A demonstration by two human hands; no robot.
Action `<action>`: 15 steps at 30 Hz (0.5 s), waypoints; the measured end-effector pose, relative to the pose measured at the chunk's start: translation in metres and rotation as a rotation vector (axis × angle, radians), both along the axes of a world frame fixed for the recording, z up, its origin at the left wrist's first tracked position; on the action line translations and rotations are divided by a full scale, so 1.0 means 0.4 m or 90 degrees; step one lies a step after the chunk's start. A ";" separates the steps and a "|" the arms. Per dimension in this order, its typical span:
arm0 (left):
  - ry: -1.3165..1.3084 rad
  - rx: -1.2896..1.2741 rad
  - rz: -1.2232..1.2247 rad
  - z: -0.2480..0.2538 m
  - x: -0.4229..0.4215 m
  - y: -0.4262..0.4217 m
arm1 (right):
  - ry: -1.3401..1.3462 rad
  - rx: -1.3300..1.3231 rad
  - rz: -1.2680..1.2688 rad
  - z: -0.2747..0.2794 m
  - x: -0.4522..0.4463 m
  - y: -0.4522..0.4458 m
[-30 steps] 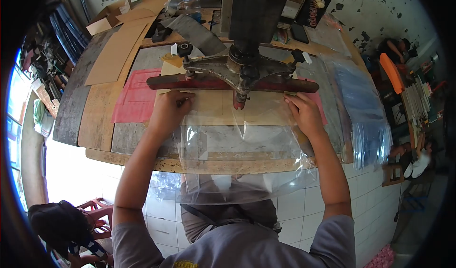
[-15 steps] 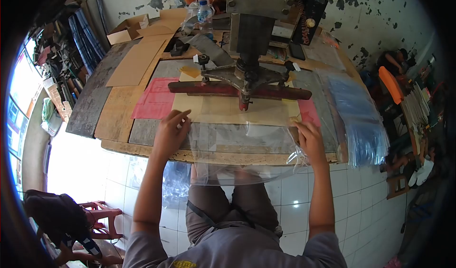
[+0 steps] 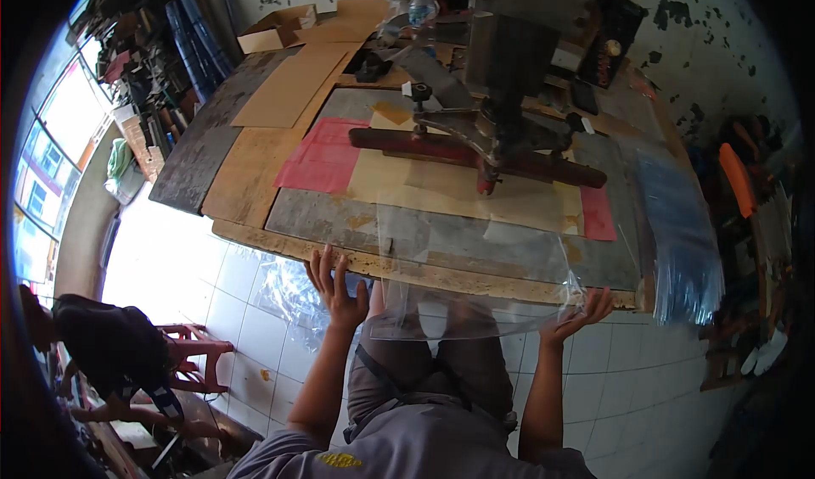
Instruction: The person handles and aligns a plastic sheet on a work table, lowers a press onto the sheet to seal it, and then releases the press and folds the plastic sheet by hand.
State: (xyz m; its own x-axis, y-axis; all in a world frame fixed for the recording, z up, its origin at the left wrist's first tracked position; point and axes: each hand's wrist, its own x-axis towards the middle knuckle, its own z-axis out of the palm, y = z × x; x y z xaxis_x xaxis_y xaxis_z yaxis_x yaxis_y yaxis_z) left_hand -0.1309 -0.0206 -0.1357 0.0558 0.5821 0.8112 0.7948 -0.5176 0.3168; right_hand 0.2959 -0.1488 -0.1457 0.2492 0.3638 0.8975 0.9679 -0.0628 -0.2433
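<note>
A clear plastic sheet [image 3: 475,263] lies over the table's front edge and hangs down above my lap. My left hand [image 3: 338,291] is at the front edge, left of the sheet, fingers spread and holding nothing. On the right, my right hand [image 3: 581,313] is by the sheet's lower right corner, fingers stretched out; whether it touches the plastic is unclear. Behind the sheet, the press's red bar [image 3: 416,146] stands over a cream sheet [image 3: 382,178] with a pink piece [image 3: 323,156] at its left and another pink piece [image 3: 597,213] at its right.
A stack of bluish plastic sheets [image 3: 679,233] hangs over the table's right side. Brown cardboard [image 3: 293,84] lies at the left, with an open box [image 3: 276,29] behind. A water bottle [image 3: 418,8] stands at the back. A red stool [image 3: 199,356] is on the floor at left.
Both hands have moved back toward my body, from near the press bar to the table's front edge. My left hand's fingers have spread. The camera view has shifted and tilted.
</note>
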 end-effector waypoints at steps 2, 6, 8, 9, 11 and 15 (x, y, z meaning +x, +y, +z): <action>-0.004 0.041 0.015 -0.031 0.019 0.027 | -0.008 0.019 -0.006 -0.022 0.010 0.014; -0.023 0.085 0.028 -0.072 0.030 0.060 | -0.006 -0.033 -0.057 0.022 -0.024 0.008; -0.020 0.092 0.037 -0.073 0.031 0.062 | 0.004 -0.033 -0.051 0.016 -0.022 0.006; -0.014 0.085 0.040 -0.073 0.029 0.061 | 0.009 -0.032 -0.049 0.011 -0.019 0.004; -0.001 0.072 0.046 -0.073 0.024 0.055 | 0.031 0.027 0.005 -0.018 -0.002 0.018; 0.009 0.078 0.043 -0.073 0.016 0.055 | 0.011 0.008 -0.057 -0.033 0.005 0.018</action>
State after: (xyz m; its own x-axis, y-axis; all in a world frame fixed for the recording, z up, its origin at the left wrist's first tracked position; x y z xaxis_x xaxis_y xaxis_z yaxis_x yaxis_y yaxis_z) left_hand -0.1245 0.0014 -0.1649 0.0325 0.4821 0.8755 0.8331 -0.4970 0.2427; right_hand 0.2980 -0.1417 -0.1591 0.2961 0.3274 0.8973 0.9541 -0.1460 -0.2616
